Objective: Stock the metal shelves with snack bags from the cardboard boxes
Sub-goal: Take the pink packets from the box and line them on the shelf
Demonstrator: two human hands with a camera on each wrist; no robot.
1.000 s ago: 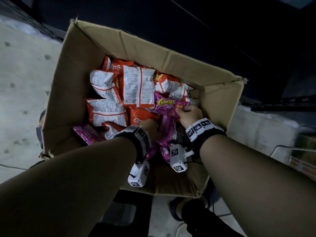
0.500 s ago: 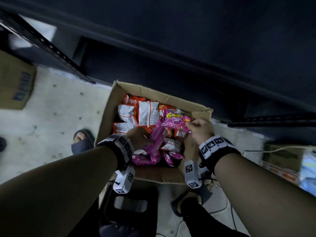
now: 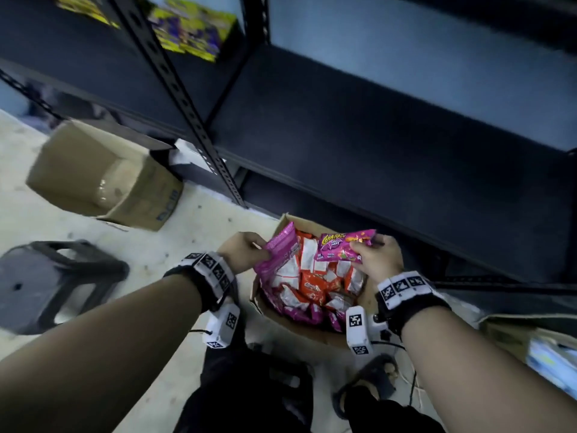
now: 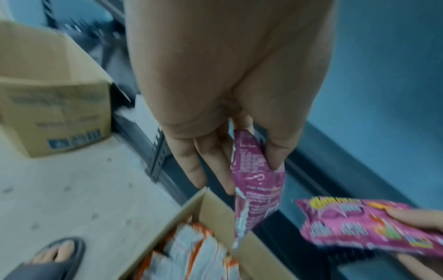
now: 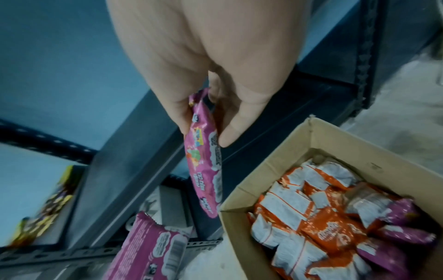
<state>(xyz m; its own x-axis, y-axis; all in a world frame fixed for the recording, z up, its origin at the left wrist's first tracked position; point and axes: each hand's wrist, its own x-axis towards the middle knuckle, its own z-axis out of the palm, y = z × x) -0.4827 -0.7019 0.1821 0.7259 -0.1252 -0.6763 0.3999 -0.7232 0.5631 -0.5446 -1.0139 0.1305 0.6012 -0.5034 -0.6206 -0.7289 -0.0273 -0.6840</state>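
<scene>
Your left hand (image 3: 246, 252) pinches one pink bag (image 3: 276, 253) edge-on, your right hand (image 3: 376, 260) grips another pink bag (image 3: 342, 245), both lifted above the box (image 3: 312, 334), ready for that bare shelf (image 3: 374, 145).

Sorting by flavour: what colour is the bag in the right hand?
Pink bag, with yellow lettering, in the right hand; clearest in the head view.

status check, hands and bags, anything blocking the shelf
Left hand pinches pink bag. Right hand pinches second pink bag, both over box. Shelf unobstructed.
</scene>
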